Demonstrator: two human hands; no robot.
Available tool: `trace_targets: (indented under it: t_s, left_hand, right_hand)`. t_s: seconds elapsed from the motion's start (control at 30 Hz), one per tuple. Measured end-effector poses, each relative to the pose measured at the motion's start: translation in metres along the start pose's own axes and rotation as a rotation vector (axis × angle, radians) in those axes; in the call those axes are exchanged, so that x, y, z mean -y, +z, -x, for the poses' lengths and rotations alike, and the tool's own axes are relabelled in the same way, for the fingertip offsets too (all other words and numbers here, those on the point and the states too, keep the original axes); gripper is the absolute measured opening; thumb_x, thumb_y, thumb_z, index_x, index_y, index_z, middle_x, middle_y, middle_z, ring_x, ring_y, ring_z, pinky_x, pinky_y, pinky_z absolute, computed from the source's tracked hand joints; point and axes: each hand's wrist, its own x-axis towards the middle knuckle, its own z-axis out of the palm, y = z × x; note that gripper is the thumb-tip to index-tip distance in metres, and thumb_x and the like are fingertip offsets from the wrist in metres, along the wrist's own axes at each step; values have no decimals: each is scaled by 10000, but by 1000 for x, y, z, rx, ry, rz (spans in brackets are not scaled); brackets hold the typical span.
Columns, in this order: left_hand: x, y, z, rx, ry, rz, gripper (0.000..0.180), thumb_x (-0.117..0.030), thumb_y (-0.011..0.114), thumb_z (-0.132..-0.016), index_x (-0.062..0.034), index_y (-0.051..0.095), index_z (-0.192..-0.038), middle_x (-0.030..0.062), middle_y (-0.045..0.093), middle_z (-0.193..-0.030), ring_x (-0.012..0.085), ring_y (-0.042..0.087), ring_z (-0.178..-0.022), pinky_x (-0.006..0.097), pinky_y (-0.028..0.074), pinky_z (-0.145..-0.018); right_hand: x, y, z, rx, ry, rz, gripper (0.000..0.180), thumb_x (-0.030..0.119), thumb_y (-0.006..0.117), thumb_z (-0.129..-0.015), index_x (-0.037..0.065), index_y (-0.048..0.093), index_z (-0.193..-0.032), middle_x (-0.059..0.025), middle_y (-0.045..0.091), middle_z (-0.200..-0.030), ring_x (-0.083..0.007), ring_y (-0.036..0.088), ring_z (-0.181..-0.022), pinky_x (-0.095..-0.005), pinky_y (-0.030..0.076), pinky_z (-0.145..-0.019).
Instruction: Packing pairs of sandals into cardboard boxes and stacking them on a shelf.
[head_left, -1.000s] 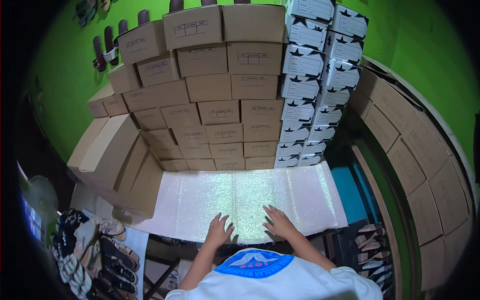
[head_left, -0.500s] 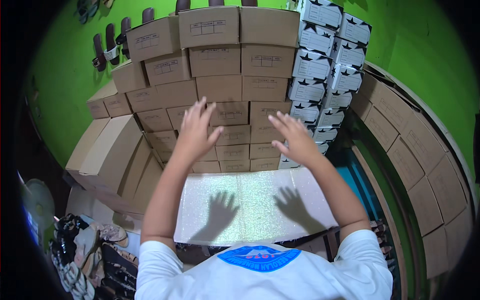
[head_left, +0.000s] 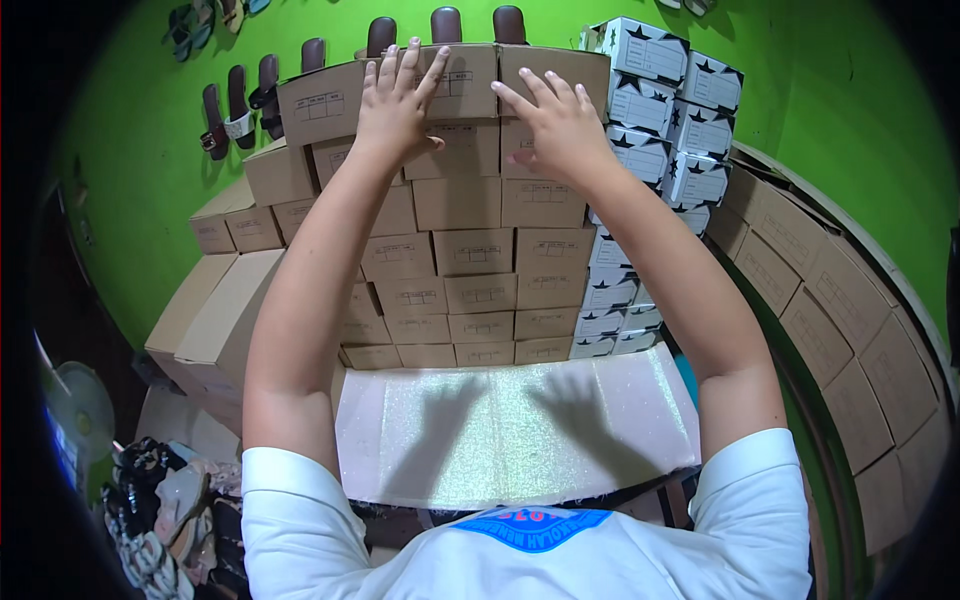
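Both hands are raised before a tall stack of brown cardboard boxes. My left hand (head_left: 395, 115) has its fingers spread in front of the top middle box (head_left: 470, 100), with the fingertips near its upper edge. My right hand (head_left: 558, 130) is also spread and empty, in front of the top right box (head_left: 585, 70). Whether the fingers touch the cardboard I cannot tell. Below the arms lies a pale glittery sheet (head_left: 490, 440), on which the shadows of both hands fall.
White boxes with black stars (head_left: 650, 50) are stacked at the right of the brown ones. More brown cartons (head_left: 820, 330) line the right side. A large carton (head_left: 215, 310) stands left. Sandals (head_left: 238, 120) hang on the green wall; shoes (head_left: 165, 510) pile up lower left beside a fan (head_left: 82, 400).
Both hands have moved up and forward, from the middle rows of the stack to the top row, fingers still spread. The view has tilted slightly upward.
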Motion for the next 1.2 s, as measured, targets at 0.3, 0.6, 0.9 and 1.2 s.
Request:
trace_targets:
  t_s: [0.3, 0.6, 0.9, 1.2]
  left_hand:
    - [15, 14, -26, 218, -33, -231, 1190, -329, 789, -564, -339, -51, -1407, 90, 244, -1398, 316, 167, -1331, 548, 42, -1067]
    - [29, -5, -7, 8, 53, 39, 1165, -192, 794, -501, -342, 79, -1408, 49, 324, -1339, 304, 219, -1307, 577, 51, -1060]
    - [20, -69, 26, -121, 57, 136, 1157, -154, 781, -506, -330, 81, -1412, 27, 343, -1320, 264, 224, -1306, 576, 52, -1064]
    - [-8, -131, 98, -290, 150, 152, 1111, -244, 814, -483, -231, 174, -1391, 98, 307, -1367, 325, 240, -1293, 572, 32, -1059]
  right_hand:
    - [14, 3, -43, -29, 46, 33, 946, 410, 735, -648, 352, 157, -1395, -84, 263, -1412, -303, 277, -1285, -506, 281, -1022]
    - [22, -7, -46, -81, 23, 71, 993, 382, 746, -644, 412, 91, -1390, -119, 221, -1418, -305, 246, -1297, -507, 241, -1039]
    - [19, -53, -17, -288, -131, -112, 991, 276, 765, -584, 407, 180, -1374, -106, 337, -1285, -300, 293, -1260, -511, 228, -1048]
    - [32, -107, 65, -385, -244, -356, 904, 159, 815, -440, 300, 448, -1254, -138, 352, -1219, -338, 403, -1157, -489, 278, -1026]
